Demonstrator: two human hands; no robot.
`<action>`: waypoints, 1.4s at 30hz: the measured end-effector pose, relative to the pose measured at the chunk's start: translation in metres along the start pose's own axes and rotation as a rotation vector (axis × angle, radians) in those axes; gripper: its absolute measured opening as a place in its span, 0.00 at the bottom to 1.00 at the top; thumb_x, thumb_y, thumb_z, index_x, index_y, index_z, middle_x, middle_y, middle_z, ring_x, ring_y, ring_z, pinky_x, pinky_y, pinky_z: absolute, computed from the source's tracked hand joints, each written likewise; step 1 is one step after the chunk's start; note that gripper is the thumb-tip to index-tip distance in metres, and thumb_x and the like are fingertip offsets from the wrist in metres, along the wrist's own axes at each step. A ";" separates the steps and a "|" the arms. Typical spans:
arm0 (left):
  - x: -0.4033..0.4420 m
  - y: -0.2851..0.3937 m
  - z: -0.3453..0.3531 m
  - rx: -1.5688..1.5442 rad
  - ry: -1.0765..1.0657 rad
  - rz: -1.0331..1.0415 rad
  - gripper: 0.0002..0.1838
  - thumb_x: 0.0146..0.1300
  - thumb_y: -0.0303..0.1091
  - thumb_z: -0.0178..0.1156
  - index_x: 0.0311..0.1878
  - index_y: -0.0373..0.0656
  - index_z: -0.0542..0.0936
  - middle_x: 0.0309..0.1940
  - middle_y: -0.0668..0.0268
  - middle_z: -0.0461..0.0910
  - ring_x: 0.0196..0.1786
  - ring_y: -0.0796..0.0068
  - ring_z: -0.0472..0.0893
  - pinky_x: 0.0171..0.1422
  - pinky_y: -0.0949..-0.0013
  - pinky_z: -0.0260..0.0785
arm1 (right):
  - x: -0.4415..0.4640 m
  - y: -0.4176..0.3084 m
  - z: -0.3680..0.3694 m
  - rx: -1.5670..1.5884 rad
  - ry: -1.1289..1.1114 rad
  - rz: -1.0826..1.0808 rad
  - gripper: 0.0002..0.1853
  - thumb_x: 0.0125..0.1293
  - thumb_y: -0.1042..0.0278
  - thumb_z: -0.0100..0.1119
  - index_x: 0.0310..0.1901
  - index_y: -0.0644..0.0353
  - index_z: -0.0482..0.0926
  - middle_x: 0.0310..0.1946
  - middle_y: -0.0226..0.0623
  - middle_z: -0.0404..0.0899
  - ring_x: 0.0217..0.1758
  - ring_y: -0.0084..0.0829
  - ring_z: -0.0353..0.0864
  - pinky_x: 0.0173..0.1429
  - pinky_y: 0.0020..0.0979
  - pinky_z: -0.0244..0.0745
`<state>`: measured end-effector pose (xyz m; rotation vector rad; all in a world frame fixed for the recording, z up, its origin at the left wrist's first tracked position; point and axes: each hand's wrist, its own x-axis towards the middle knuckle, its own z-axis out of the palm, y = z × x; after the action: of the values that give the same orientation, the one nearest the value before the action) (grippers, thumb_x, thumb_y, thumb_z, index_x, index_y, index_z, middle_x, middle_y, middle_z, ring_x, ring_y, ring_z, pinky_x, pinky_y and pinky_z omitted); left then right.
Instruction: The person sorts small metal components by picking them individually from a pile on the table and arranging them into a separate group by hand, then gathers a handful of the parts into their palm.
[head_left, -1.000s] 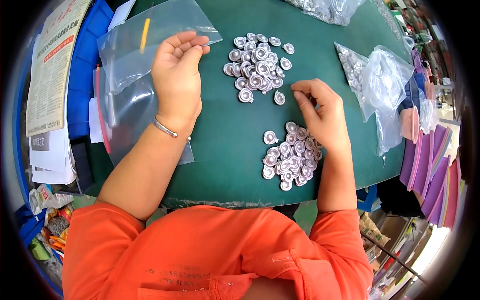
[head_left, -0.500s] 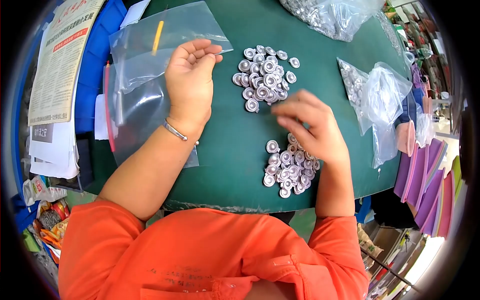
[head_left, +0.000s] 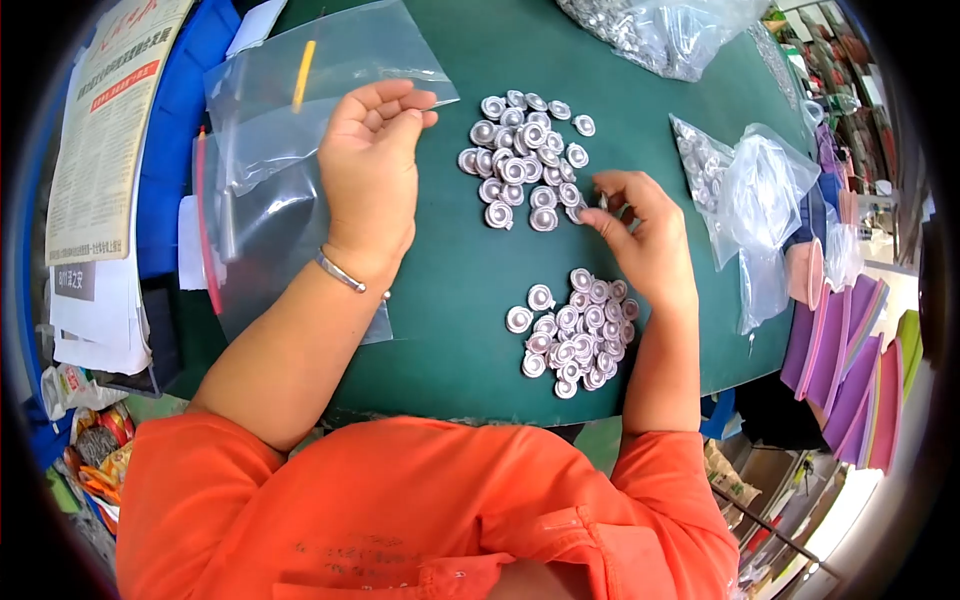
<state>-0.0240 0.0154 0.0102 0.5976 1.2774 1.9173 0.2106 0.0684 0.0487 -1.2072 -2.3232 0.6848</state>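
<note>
Small round silver-coloured metal pieces with raised centres lie in two piles, a far pile [head_left: 515,170] and a near pile [head_left: 577,335]. At the right edge of the far pile, my right hand [head_left: 645,235] is closed, its thumb and fingers round one metal piece [head_left: 603,201] that is partly hidden. My left hand [head_left: 370,175] rests over a clear plastic bag [head_left: 270,190], left of the far pile. Its fingers are curled, with the thumb against them beside the bag's edge. Whether anything is pinched there does not show.
A large clear bag of metal pieces [head_left: 675,35] lies at the far edge, and a smaller bag [head_left: 755,185] at the right. A yellow stick [head_left: 304,75] is at the flat bag. Blue bins [head_left: 185,130] and a newspaper [head_left: 110,130] stand left of the green table [head_left: 450,300].
My right hand has moved up and right from between the piles to the far pile. Another piece now lies at the near pile's left side. My left hand keeps its pose.
</note>
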 end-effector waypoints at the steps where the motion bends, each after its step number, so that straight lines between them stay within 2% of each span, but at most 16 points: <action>1: 0.001 0.000 -0.001 0.003 0.004 0.010 0.11 0.65 0.20 0.55 0.50 0.32 0.74 0.44 0.56 0.81 0.45 0.70 0.80 0.56 0.70 0.73 | -0.001 0.007 -0.001 0.074 0.042 0.053 0.12 0.54 0.79 0.69 0.41 0.66 0.80 0.33 0.41 0.77 0.32 0.35 0.79 0.36 0.31 0.74; 3: 0.002 -0.001 -0.002 0.006 -0.001 0.012 0.11 0.65 0.20 0.55 0.50 0.32 0.74 0.44 0.56 0.81 0.45 0.70 0.81 0.56 0.70 0.73 | -0.003 0.014 -0.004 0.143 0.087 0.109 0.11 0.54 0.79 0.69 0.40 0.66 0.81 0.32 0.41 0.77 0.32 0.34 0.79 0.35 0.30 0.74; 6: 0.002 -0.003 -0.004 0.008 -0.019 0.010 0.11 0.65 0.21 0.55 0.51 0.32 0.74 0.45 0.55 0.81 0.46 0.70 0.80 0.57 0.71 0.72 | -0.005 0.012 -0.014 0.302 -0.058 0.206 0.08 0.55 0.80 0.67 0.37 0.65 0.81 0.32 0.38 0.79 0.33 0.32 0.79 0.36 0.30 0.74; 8: 0.003 -0.003 -0.005 0.025 -0.021 0.021 0.11 0.66 0.22 0.55 0.51 0.32 0.74 0.46 0.55 0.81 0.46 0.70 0.80 0.57 0.71 0.72 | -0.001 0.013 -0.011 -0.074 -0.061 -0.106 0.06 0.56 0.80 0.67 0.35 0.64 0.82 0.33 0.35 0.80 0.34 0.29 0.78 0.38 0.29 0.74; 9: 0.003 -0.003 -0.006 0.042 -0.028 0.026 0.12 0.66 0.22 0.54 0.52 0.32 0.74 0.47 0.55 0.81 0.47 0.70 0.80 0.58 0.70 0.71 | -0.002 0.017 -0.009 -0.036 -0.008 -0.112 0.05 0.57 0.80 0.65 0.36 0.62 0.83 0.34 0.34 0.80 0.35 0.27 0.78 0.40 0.29 0.73; 10: 0.003 -0.003 -0.006 0.044 -0.039 0.023 0.12 0.66 0.22 0.54 0.52 0.32 0.74 0.47 0.55 0.81 0.47 0.70 0.80 0.58 0.70 0.71 | -0.002 0.018 -0.012 -0.036 0.000 -0.103 0.05 0.57 0.80 0.65 0.36 0.62 0.83 0.34 0.34 0.80 0.35 0.27 0.78 0.40 0.29 0.73; 12: 0.004 -0.003 -0.008 0.041 -0.037 0.028 0.12 0.66 0.22 0.54 0.52 0.32 0.74 0.47 0.54 0.80 0.47 0.70 0.80 0.59 0.70 0.71 | -0.002 0.021 -0.021 0.094 0.116 0.101 0.05 0.58 0.80 0.64 0.37 0.63 0.83 0.34 0.35 0.80 0.35 0.28 0.78 0.40 0.28 0.73; 17: 0.005 -0.004 -0.010 0.055 -0.055 0.038 0.12 0.66 0.22 0.54 0.52 0.32 0.73 0.47 0.54 0.80 0.48 0.70 0.80 0.60 0.69 0.70 | -0.006 0.030 -0.036 0.047 0.134 0.143 0.05 0.59 0.82 0.63 0.37 0.64 0.82 0.33 0.36 0.80 0.34 0.28 0.78 0.39 0.28 0.73; 20: 0.005 -0.003 -0.010 0.064 -0.044 0.022 0.12 0.67 0.22 0.55 0.52 0.32 0.73 0.47 0.54 0.80 0.48 0.70 0.80 0.60 0.69 0.70 | -0.006 0.027 -0.038 0.009 0.050 0.154 0.07 0.55 0.82 0.65 0.36 0.65 0.82 0.33 0.36 0.79 0.35 0.31 0.78 0.40 0.29 0.73; 23: 0.005 -0.002 -0.011 0.072 -0.052 0.025 0.12 0.67 0.22 0.55 0.52 0.32 0.73 0.48 0.54 0.80 0.48 0.69 0.80 0.60 0.69 0.70 | -0.006 0.020 -0.033 0.017 -0.099 0.041 0.13 0.49 0.82 0.70 0.38 0.64 0.81 0.35 0.37 0.77 0.39 0.36 0.79 0.44 0.34 0.75; 30: 0.005 -0.001 -0.010 0.070 -0.044 0.020 0.12 0.66 0.22 0.55 0.52 0.32 0.73 0.48 0.54 0.80 0.48 0.69 0.80 0.61 0.68 0.70 | -0.005 0.021 -0.022 -0.091 -0.157 0.028 0.15 0.50 0.84 0.66 0.42 0.62 0.80 0.38 0.39 0.77 0.45 0.41 0.78 0.48 0.35 0.75; 32: 0.005 -0.002 -0.010 0.071 -0.045 0.022 0.12 0.66 0.22 0.55 0.52 0.32 0.73 0.48 0.54 0.80 0.48 0.69 0.80 0.61 0.68 0.70 | -0.006 0.024 -0.024 -0.057 -0.213 -0.176 0.16 0.51 0.86 0.62 0.43 0.62 0.80 0.38 0.40 0.77 0.46 0.42 0.78 0.50 0.34 0.75; 33: 0.005 -0.001 -0.010 0.074 -0.035 0.013 0.12 0.66 0.21 0.55 0.52 0.32 0.73 0.48 0.54 0.80 0.48 0.69 0.80 0.61 0.68 0.70 | -0.006 0.023 -0.024 -0.057 -0.210 -0.176 0.16 0.51 0.86 0.62 0.43 0.62 0.80 0.38 0.40 0.77 0.46 0.42 0.78 0.50 0.34 0.75; 36: 0.004 0.001 -0.008 0.075 -0.031 0.007 0.12 0.66 0.21 0.55 0.52 0.32 0.73 0.48 0.54 0.79 0.48 0.69 0.79 0.61 0.68 0.70 | -0.005 0.021 -0.029 0.058 -0.073 -0.139 0.15 0.53 0.88 0.59 0.42 0.63 0.80 0.38 0.40 0.77 0.45 0.42 0.79 0.49 0.34 0.76; 38: 0.004 0.002 -0.008 0.076 -0.028 0.003 0.12 0.66 0.21 0.55 0.52 0.32 0.73 0.48 0.53 0.79 0.48 0.69 0.79 0.61 0.68 0.70 | -0.007 0.025 -0.035 -0.013 -0.016 0.091 0.12 0.54 0.86 0.61 0.41 0.65 0.80 0.38 0.41 0.78 0.41 0.40 0.81 0.47 0.34 0.77; 42: 0.004 0.001 -0.008 0.077 -0.022 -0.002 0.12 0.66 0.21 0.55 0.52 0.32 0.73 0.48 0.54 0.79 0.49 0.69 0.79 0.61 0.68 0.70 | -0.008 0.026 -0.027 -0.043 -0.123 0.113 0.12 0.53 0.77 0.69 0.40 0.65 0.80 0.36 0.41 0.77 0.38 0.38 0.80 0.44 0.34 0.77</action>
<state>-0.0321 0.0134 0.0077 0.6548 1.3422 1.8609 0.2467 0.0805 0.0536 -1.3602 -2.3946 0.7716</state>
